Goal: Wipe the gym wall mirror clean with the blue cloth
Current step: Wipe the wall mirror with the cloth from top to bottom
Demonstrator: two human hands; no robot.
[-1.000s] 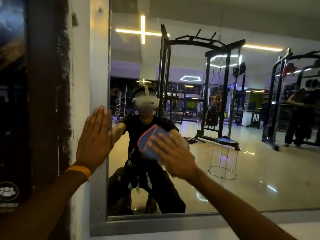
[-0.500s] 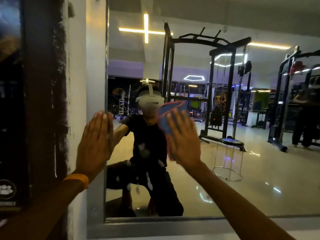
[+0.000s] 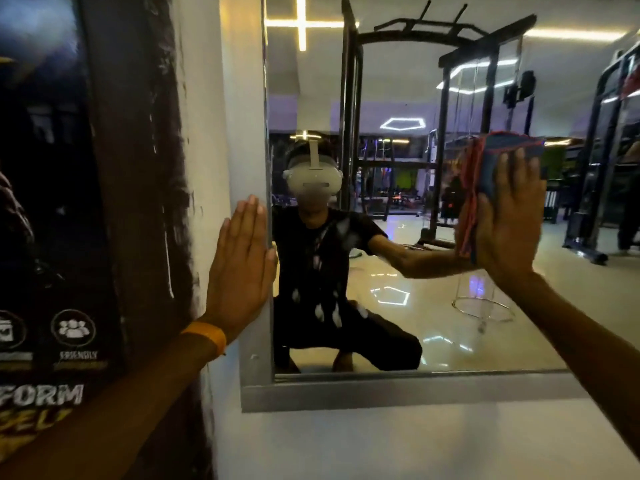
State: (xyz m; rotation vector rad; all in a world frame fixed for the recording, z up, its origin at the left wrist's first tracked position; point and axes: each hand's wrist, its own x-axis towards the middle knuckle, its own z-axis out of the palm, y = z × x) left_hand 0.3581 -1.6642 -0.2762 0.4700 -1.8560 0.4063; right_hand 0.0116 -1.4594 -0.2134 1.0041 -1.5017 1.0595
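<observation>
The wall mirror fills the middle and right of the view inside a grey metal frame. My right hand presses the folded blue cloth, which has a red edge, flat against the glass at the upper right. Most of the cloth is hidden under my palm and fingers. My left hand lies flat with fingers together on the white wall and the mirror's left frame edge, holding nothing; an orange band circles its wrist. White smears show on the glass low in the middle.
A dark printed poster covers the wall to the left. White wall runs below the frame. The mirror reflects a crouching person with a headset, black gym racks, a shiny floor and ceiling lights.
My right hand has swept the cloth up and to the right across the glass. The view has moved closer and shifted. My left hand has stayed on the frame's left edge.
</observation>
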